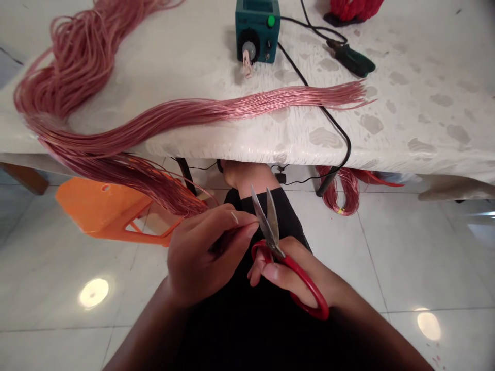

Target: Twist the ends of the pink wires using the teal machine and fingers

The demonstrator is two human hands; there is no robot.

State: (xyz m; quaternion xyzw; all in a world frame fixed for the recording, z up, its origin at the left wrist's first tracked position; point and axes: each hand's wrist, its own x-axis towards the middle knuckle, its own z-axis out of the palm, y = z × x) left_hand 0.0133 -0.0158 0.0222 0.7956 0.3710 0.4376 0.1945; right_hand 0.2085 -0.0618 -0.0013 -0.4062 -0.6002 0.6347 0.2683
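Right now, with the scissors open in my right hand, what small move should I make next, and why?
Probably ease your left hand slightly away from the scissors before closing them: your right hand holds the blades open, and your left fingertips are pinched together right beside them.

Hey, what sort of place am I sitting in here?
Probably a small indoor workshop or a craft corner at home; I can't tell which. The signs are the long pink strands lying across the covered table, the corded teal box with its knob, and the pliers.
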